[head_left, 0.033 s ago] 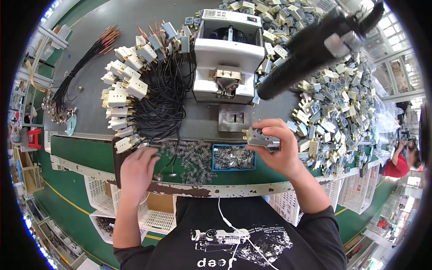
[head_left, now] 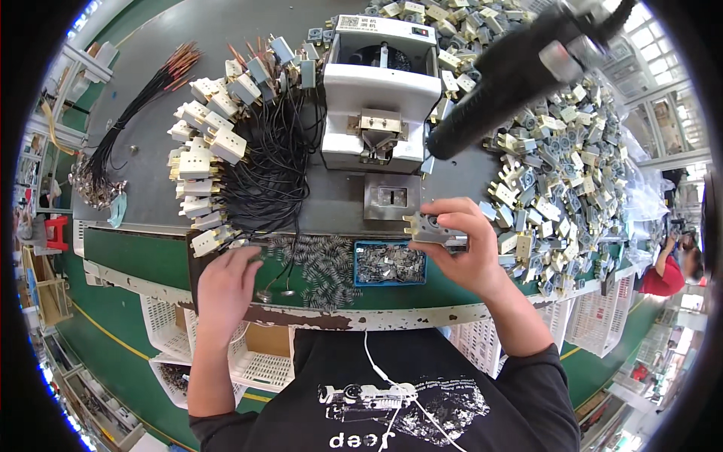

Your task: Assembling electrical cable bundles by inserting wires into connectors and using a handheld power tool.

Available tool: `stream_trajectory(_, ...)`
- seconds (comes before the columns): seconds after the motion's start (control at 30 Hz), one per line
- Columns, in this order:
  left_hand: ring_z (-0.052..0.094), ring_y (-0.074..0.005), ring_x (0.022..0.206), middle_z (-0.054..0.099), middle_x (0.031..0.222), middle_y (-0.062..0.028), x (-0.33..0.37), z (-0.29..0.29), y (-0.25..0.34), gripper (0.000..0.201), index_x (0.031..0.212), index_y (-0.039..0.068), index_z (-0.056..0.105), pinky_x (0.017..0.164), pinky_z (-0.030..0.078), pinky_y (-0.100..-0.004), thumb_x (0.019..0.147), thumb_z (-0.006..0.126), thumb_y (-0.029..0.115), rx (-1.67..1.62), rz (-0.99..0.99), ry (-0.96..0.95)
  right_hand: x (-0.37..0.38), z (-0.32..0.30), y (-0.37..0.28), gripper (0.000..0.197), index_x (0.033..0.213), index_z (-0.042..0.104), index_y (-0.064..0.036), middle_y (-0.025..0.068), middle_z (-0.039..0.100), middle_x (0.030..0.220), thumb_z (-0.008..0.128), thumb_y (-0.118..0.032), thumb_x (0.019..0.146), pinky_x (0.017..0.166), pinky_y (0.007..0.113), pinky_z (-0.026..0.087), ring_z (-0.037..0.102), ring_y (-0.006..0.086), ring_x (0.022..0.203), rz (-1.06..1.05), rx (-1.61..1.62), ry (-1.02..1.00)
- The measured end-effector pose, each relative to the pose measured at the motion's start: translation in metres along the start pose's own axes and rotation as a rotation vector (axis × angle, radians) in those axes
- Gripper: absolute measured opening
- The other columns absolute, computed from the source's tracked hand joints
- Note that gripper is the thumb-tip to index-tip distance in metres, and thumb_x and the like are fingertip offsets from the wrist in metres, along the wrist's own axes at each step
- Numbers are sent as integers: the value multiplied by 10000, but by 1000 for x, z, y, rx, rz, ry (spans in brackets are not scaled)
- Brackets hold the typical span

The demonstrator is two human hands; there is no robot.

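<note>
My right hand pinches a grey plug housing between thumb and fingers, its pale prongs pointing left. It is held just in front of a small metal block with a slot. My left hand lies at the table's front edge with its fingers loosely bent and the thumb apart. Nothing shows between them. Closest to its fingertips is a cream-coloured plug, the lowest in a curved stack of plugs on black cables. Small coil springs are scattered to its right.
A blue tray holds small metal parts. Behind the block stands a white machine. A black cylindrical tool slants over the table before a large heap of plug housings. A bundle of black wires lies far left.
The black cylindrical tool has shifted slightly. Both hands and the grey plug housing keep practically the same place.
</note>
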State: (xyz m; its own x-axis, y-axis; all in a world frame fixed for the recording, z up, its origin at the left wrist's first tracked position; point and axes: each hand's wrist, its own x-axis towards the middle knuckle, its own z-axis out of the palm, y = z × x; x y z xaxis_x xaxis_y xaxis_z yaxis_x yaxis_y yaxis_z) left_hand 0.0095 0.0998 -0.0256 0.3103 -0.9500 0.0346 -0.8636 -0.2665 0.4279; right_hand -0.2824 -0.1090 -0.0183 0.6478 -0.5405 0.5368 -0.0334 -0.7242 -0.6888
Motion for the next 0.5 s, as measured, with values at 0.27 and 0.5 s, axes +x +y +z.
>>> stream_trajectory(0.27, 638, -301, 814, 610, 930, -93, 44, -14, 34, 175, 1022, 68, 636, 711, 519, -380, 851, 671, 55, -1, 153, -18, 33, -7, -13, 258, 938, 616, -67, 100, 664, 1088, 776, -18, 743, 750, 379, 547, 665, 290, 909, -19, -377, -190)
stream_trajectory(0.5, 652, -289, 777, 614, 903, -84, 98, 10, 48, 155, 1004, 50, 647, 679, 540, -371, 857, 682, 83, 14, 416, -55, 52, 13, -6, 288, 1083, 574, -19, 153, 602, 1189, 649, -9, 804, 780, 435, 532, 650, 369, 938, 332, -559, -639)
